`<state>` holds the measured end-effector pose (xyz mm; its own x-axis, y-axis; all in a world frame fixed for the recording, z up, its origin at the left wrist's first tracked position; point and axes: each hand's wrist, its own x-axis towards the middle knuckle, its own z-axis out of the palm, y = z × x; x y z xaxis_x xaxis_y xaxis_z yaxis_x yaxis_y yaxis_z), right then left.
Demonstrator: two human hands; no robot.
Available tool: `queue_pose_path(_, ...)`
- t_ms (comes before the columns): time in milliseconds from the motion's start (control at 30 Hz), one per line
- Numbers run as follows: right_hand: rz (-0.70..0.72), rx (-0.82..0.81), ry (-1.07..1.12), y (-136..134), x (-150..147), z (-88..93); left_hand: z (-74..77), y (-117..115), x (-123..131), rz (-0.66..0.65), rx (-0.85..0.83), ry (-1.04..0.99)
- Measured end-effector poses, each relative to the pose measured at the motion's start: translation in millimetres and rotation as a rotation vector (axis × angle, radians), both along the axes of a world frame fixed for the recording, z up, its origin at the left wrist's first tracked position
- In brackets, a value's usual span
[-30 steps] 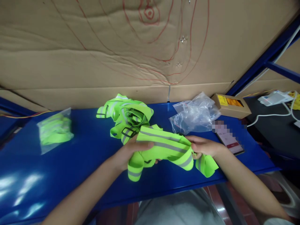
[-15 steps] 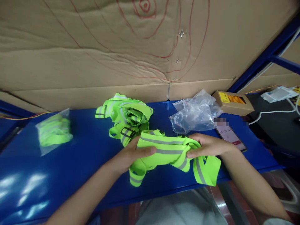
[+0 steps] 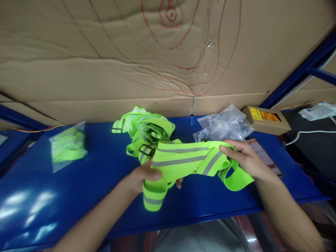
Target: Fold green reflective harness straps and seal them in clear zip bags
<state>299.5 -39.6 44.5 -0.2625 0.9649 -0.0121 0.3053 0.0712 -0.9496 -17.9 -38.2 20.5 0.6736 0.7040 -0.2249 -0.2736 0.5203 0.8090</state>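
A partly folded reflective strap (image 3: 183, 159), neon yellow-green with grey stripes, is stretched between my two hands above the front of the blue table. My left hand (image 3: 147, 176) grips its left end, thumb on top and fingertips showing below the band. At the other end, my right hand (image 3: 240, 154) pinches the band's upper edge, with loose loops hanging under the fingers. Just behind the held strap lies a heap of similar reflective straps (image 3: 147, 129) with black buckles. Part of that heap is hidden by the band and my left hand.
A clear bag (image 3: 68, 145) with a folded green strap lies at left on the blue table (image 3: 86, 196). Crumpled clear bags (image 3: 225, 124), a cardboard box (image 3: 266, 119) and a phone (image 3: 265, 157) are at right. A cardboard wall (image 3: 126, 77) closes off the back.
My right hand has moved right and slightly up, pulling the strap wider and flatter. My left hand has shifted a little left and down along its end. The view has tilted slightly.
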Motion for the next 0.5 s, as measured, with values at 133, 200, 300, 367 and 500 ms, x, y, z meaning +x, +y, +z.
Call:
queue_pose_path(133, -0.036, 0.009, 0.062, -2, 3, 2.0, -1.1, -1, 2, 0.033, 0.011, -0.161)
queue_pose_path(200, -0.041, -0.021, 0.100, -3, 4, 3.2, -1.9, 1, 2, 0.135, -0.022, -0.164)
queue_pose_path(300, -0.164, -0.087, 0.232, -5, 6, 4.1, -2.0, 7, -2, 0.294, -0.061, -0.108)
queue_pose_path(367, -0.279, -0.139, 0.347, -6, 8, 4.8, -1.3, 10, -5, 0.342, -0.053, -0.081)
queue_pose_path(500, -0.443, -0.153, 0.491, -5, 12, 8.7, -1.8, 11, -7, 0.253, -0.035, -0.097)
